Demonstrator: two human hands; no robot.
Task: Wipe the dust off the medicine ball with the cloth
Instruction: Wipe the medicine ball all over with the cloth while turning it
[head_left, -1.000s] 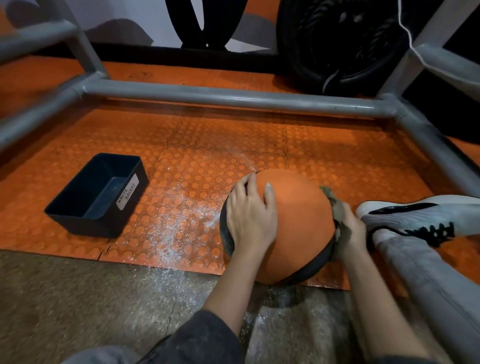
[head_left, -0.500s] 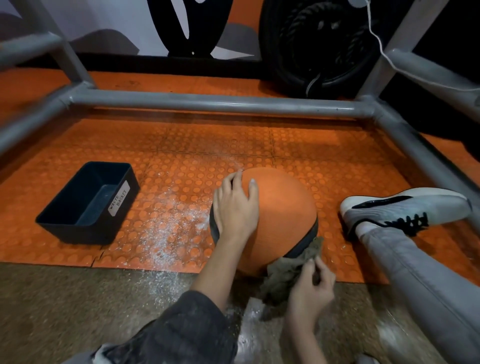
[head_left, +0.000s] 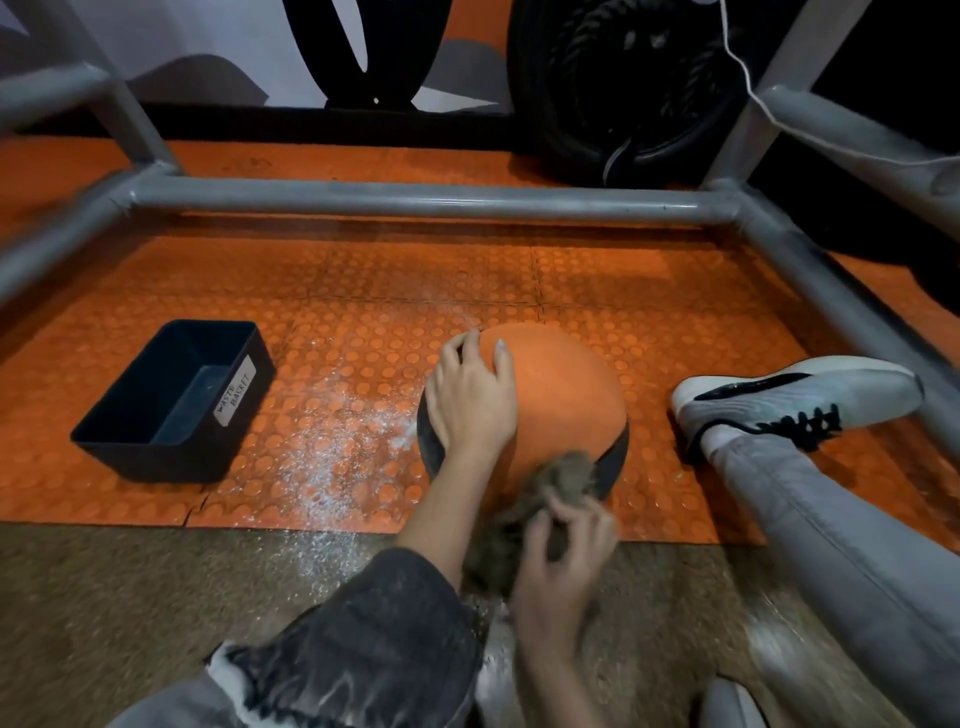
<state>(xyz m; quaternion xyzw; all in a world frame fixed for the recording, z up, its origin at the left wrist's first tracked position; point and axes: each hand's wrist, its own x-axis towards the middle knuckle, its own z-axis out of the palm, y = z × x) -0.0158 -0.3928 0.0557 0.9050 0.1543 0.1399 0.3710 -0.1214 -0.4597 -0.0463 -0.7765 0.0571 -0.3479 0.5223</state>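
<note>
An orange medicine ball (head_left: 561, 384) with a black band sits on the orange studded floor mat (head_left: 405, 280). My left hand (head_left: 470, 400) rests on its upper left side with fingers spread over the curve. My right hand (head_left: 563, 551) grips a grey-brown cloth (head_left: 540, 488) and presses it against the ball's near lower side, over the black band. The hand and cloth look motion-blurred. The ball's underside is hidden.
A black bin (head_left: 171, 400) labelled waste basket stands to the left. White dust (head_left: 337, 447) lies scattered on the mat between bin and ball. My leg and white shoe (head_left: 795, 400) lie at the right. Grey metal frame bars (head_left: 415, 200) enclose the mat.
My right hand carried the cloth from the ball's right side down to its near lower side, then slightly up onto the band. The left hand stayed on the ball.
</note>
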